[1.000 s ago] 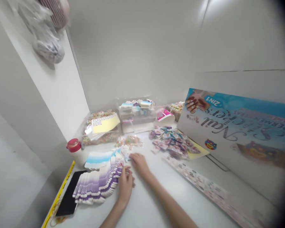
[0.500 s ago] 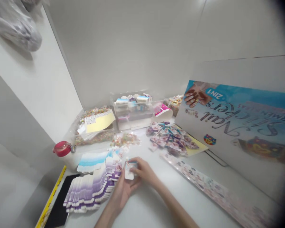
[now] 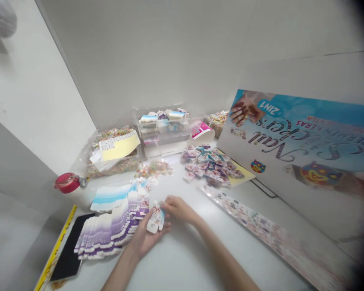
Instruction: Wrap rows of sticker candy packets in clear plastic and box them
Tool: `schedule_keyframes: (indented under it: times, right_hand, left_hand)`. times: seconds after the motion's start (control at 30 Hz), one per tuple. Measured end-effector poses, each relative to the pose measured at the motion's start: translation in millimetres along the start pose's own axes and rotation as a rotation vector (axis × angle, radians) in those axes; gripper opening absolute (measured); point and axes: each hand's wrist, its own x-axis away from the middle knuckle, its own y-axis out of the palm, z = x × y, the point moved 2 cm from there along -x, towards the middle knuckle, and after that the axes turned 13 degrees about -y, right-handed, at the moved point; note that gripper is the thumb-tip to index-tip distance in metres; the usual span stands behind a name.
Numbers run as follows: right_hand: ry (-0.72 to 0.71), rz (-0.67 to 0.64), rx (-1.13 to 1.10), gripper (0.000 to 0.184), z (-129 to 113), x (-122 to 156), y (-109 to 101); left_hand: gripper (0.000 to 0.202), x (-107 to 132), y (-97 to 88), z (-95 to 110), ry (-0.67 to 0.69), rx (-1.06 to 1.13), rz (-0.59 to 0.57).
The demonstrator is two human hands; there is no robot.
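Note:
A small white printed card carton [image 3: 155, 218], folded open, sits between my hands. My left hand [image 3: 145, 238] lies palm up beneath it, holding it, and my right hand [image 3: 179, 210] pinches its upper edge with the fingertips. Close to my left hand, a fanned row of purple-and-white cards [image 3: 106, 234] lies on the white table [image 3: 176, 258]. Beyond that row lies a fan of blue-and-white cards [image 3: 109, 198]. The carton's inside is hidden by my fingers.
Behind the cards are small candy packets [image 3: 153, 168], a heap of printed cartons [image 3: 209, 165], a clear drawer box [image 3: 162, 133] and a bagged candy mix [image 3: 115, 149]. A red-capped bottle [image 3: 67, 182], a black tablet [image 3: 68, 248] and a printed banner [image 3: 297, 137] stand around.
The carton has opened out and turned upright between my hands. My left hand has rolled further beneath it. The camera view has shifted, moving the table items left and up.

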Motion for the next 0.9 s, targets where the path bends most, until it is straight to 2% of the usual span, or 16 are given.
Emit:
schedule_keyframes:
  times: [0.1, 0.17, 0.3, 0.37, 0.43, 0.53, 0.63, 0.77, 0.9]
  right_hand:
    - [0.03, -0.075, -0.13, 0.04, -3.0, 2.1, -3.7]
    - [0.058, -0.066, -0.239, 0.035, -4.1, 2.8, -1.9]
    - [0.046, 0.093, -0.389, 0.031, -4.7, 0.3, 8.4]
    - [-0.028, 0.178, -0.322, 0.029, -5.6, -1.7, 11.4]
    - [-0.079, 0.209, -0.2, 0.024, -6.7, -3.1, 11.5]
    - [-0.149, 0.147, -0.018, 0.011, -9.6, -3.7, 8.1]
    - [-0.199, 0.043, 0.069, 0.014, -12.4, -3.1, 6.0]
    - [-0.147, 0.004, 0.039, 0.016, -13.2, -1.5, 8.6]
    - [-0.071, 0.009, 0.03, 0.018, -13.5, 0.7, 15.7]
  left_hand:
    - [0.025, 2.5, -1.6, -1.4, -0.007, -0.073, -0.027]
    - [0.027, 2.8, -1.3, -2.2, 0.005, -0.131, -0.083]
    - [0.03, 0.7, -3.3, -2.4, 0.028, -0.177, -0.1]
    - [0.026, -0.9, -5.4, -2.0, 0.046, -0.183, -0.07]
    - [0.025, -2.4, -7.2, -1.6, 0.065, -0.184, -0.038]
    - [0.029, -4.4, -8.9, -1.3, 0.094, -0.176, 0.008]
    - [0.03, -6.7, -10.3, -0.1, 0.125, -0.16, 0.057]
    - [0.024, -9.1, -11.4, 1.0, 0.15, -0.164, 0.095]
    - [0.016, -8.7, -9.1, 1.4, 0.161, -0.193, 0.081]
